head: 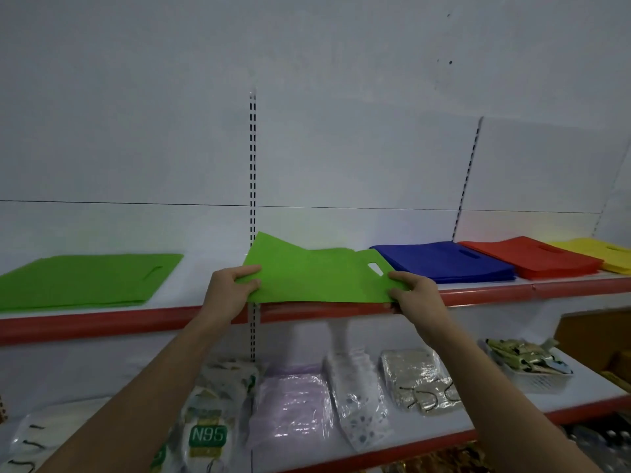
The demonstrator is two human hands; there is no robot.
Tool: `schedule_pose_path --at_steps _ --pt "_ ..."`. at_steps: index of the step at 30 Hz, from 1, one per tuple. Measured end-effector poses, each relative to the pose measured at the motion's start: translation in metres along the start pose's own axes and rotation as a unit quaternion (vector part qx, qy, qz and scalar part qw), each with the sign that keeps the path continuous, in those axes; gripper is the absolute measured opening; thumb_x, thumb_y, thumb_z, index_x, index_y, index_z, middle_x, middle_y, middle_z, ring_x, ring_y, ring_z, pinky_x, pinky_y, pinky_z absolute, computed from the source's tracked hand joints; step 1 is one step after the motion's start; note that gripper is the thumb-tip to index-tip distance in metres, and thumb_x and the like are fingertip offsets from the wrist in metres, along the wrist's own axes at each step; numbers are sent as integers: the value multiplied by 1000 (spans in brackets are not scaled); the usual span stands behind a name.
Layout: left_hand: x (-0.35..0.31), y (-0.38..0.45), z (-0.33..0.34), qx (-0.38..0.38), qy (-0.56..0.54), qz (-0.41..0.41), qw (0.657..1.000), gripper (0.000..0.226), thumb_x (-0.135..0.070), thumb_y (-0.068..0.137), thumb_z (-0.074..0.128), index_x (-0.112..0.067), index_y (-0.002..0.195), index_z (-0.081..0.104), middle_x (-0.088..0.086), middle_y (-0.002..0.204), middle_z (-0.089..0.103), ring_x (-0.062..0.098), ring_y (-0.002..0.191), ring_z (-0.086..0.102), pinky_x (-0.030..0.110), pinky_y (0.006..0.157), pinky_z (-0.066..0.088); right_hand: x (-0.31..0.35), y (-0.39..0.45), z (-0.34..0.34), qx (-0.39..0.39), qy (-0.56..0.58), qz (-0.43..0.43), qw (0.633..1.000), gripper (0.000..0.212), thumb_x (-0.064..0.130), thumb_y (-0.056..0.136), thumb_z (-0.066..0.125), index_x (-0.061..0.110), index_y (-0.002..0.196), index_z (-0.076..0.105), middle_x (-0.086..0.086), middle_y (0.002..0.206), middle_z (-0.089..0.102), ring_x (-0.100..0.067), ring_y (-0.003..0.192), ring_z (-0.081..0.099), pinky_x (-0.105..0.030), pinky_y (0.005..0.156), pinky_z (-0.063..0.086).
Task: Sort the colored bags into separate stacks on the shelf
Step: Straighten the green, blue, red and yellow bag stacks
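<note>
Green non-woven fabric forms the bag [317, 278] that we hold over the front edge of the upper shelf [495, 291]. Our left hand [232, 290] pinches its left edge, thumb on top and fingers curled beneath; our right hand [415, 293] pinches the right edge just below the die-cut handle slot, thumb likewise on top. Between the two hands the bag lies nearly flat, its far left corner lifted toward the slotted upright [252, 172].

Well to the left of our left hand, a green stack [82, 281] rests flat on the same shelf. Just beyond and to the right of our right hand lies a blue stack [447, 261]; further right come a red stack [532, 256] and a yellow stack [604, 252], each touching or nearly touching its neighbour.

Below both forearms, the lower shelf [409, 442] carries packaged masks [208, 421] in clear wrappers, and a white basket [536, 377] stands to the right of our right forearm.
</note>
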State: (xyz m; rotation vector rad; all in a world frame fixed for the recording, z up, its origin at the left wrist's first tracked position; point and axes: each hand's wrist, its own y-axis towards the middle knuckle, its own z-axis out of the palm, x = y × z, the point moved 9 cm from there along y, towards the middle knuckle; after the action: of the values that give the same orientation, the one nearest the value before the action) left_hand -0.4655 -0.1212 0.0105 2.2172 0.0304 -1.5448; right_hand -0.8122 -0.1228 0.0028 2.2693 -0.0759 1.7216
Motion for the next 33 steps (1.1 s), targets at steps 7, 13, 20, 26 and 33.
schedule_pose_path --at_steps 7,13,20,26,33 --pt "23 58 28 22 -24 -37 999 43 -2 86 69 -2 129 60 20 130 59 24 98 64 30 89 51 -2 64 4 -50 -33 -41 997 31 -6 92 56 3 120 63 -11 85 65 -14 51 56 -22 53 50" --pt "33 82 50 111 121 -58 985 65 -8 86 71 -2 144 43 18 143 49 29 119 57 33 100 45 -19 115 20 -33 -104 -45 993 33 0 92 60 4 124 63 -10 70 66 -17 53 60 -38 62 54" --pt "45 91 64 129 228 -64 963 71 -10 86 72 0 147 37 16 143 49 17 107 56 20 85 40 -36 145 40 59 -247 -49 966 44 13 90 67 3 132 57 -16 115 66 -21 82 63 -34 82 52" --pt "51 89 63 113 337 -90 930 72 -24 84 75 -5 145 42 15 148 44 28 134 45 31 108 37 -47 155 45 88 -370 -63 923 45 27 88 68 12 129 60 -19 124 53 -33 108 55 -34 89 45" --pt "18 71 54 16 402 -49 914 46 -32 90 61 -26 135 55 9 140 50 31 131 39 40 102 41 1 140 56 110 -228 -148 956 16 19 95 59 10 107 64 -4 78 61 -13 55 50 -26 53 38"
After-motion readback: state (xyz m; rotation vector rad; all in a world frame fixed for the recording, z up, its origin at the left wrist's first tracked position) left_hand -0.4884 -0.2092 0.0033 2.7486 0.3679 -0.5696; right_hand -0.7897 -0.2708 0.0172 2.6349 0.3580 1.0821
